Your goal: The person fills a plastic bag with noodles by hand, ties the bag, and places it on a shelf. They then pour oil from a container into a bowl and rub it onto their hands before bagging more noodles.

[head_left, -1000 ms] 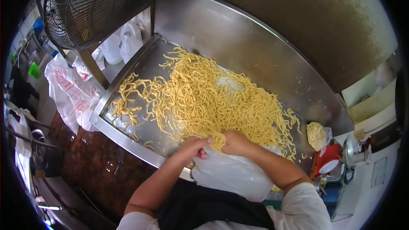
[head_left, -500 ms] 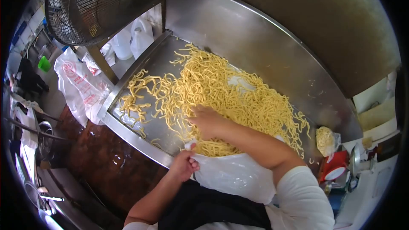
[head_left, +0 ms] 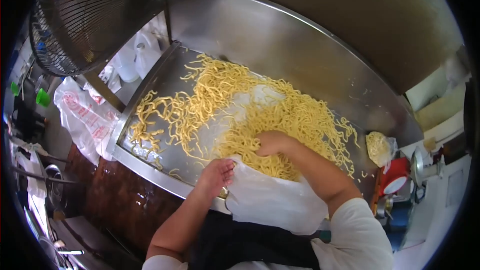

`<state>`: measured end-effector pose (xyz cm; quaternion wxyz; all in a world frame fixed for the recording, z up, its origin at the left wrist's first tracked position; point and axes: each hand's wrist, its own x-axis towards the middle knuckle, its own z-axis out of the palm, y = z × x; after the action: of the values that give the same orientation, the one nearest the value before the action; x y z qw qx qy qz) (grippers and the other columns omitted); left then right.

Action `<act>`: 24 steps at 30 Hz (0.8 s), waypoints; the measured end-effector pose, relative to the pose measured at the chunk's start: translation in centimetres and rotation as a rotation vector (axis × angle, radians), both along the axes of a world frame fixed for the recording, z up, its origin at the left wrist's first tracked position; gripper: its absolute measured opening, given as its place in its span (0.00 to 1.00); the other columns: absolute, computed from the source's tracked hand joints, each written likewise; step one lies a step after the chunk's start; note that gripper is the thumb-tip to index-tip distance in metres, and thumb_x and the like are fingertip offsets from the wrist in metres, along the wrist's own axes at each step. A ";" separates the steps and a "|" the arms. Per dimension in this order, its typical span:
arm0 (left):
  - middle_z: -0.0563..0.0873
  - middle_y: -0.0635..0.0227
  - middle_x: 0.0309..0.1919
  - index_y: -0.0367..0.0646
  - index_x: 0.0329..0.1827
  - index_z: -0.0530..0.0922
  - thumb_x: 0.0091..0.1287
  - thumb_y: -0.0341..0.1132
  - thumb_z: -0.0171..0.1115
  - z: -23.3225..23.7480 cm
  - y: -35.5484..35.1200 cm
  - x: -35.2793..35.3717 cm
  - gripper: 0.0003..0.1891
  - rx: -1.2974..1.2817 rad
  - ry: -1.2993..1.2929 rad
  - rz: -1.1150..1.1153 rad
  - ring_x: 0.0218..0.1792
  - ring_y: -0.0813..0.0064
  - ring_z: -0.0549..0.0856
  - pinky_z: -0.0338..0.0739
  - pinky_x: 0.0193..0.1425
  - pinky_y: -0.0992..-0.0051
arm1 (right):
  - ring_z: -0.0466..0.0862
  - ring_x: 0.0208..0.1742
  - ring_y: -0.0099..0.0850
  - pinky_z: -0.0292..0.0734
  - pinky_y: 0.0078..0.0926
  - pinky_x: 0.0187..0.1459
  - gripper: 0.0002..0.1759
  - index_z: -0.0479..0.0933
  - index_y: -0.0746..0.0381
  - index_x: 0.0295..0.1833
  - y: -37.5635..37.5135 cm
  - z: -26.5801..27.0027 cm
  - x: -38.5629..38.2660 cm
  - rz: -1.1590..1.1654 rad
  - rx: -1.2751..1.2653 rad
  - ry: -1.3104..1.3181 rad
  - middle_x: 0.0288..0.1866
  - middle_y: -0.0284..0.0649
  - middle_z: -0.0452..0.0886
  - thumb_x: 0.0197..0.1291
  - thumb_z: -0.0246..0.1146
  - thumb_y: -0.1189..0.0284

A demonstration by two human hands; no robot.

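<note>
A large heap of yellow noodles is spread over a metal tray table. My left hand is closed on the edge of a white plastic bag, whose mouth lies at the table's front rim. Noodles sit at and inside the opening of this bag. My right hand is curled into the noodles just beyond the bag mouth, its fingertips partly buried among the strands. Loose noodles lie scattered at the table's left end.
A caged fan stands at upper left. White jugs and a printed plastic bag are left of the table. A tied bag of noodles and a red object are at the right. The metal backsplash rises behind.
My right hand has moved right and toward the bag, dragging noodles along and baring a strip of metal at the heap's middle. My left hand still holds the bag edge, slightly higher.
</note>
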<state>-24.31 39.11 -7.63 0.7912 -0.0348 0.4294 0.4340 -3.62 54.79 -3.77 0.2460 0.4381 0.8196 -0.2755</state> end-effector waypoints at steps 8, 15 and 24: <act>0.79 0.75 0.27 0.48 0.35 0.78 0.61 0.38 0.61 -2.2 3.1 0.7 0.06 0.125 0.070 -0.090 0.31 0.77 0.78 0.72 0.36 0.70 | 0.83 0.48 0.47 0.78 0.44 0.48 0.25 0.81 0.56 0.49 -5.3 4.0 1.4 -0.008 0.101 0.049 0.45 0.47 0.85 0.45 0.66 0.57; 0.81 0.66 0.30 0.43 0.42 0.74 0.63 0.34 0.54 2.8 7.3 3.5 0.07 0.113 -0.064 0.049 0.30 0.69 0.81 0.78 0.38 0.69 | 0.81 0.56 0.45 0.76 0.39 0.54 0.36 0.76 0.58 0.62 -12.0 -1.7 3.3 -0.023 -0.635 0.442 0.58 0.51 0.79 0.46 0.71 0.56; 0.74 0.71 0.22 0.45 0.37 0.74 0.67 0.35 0.57 1.1 -1.6 2.9 0.05 -0.089 0.097 0.026 0.22 0.73 0.75 0.72 0.26 0.75 | 0.71 0.67 0.45 0.72 0.41 0.60 0.46 0.70 0.57 0.67 -0.4 1.5 8.7 0.067 0.481 -0.042 0.71 0.52 0.66 0.36 0.76 0.61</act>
<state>-21.45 37.51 -6.50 0.7615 -0.0545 0.4855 0.4259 5.12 54.43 -2.30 0.1604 0.4621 0.8705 -0.0548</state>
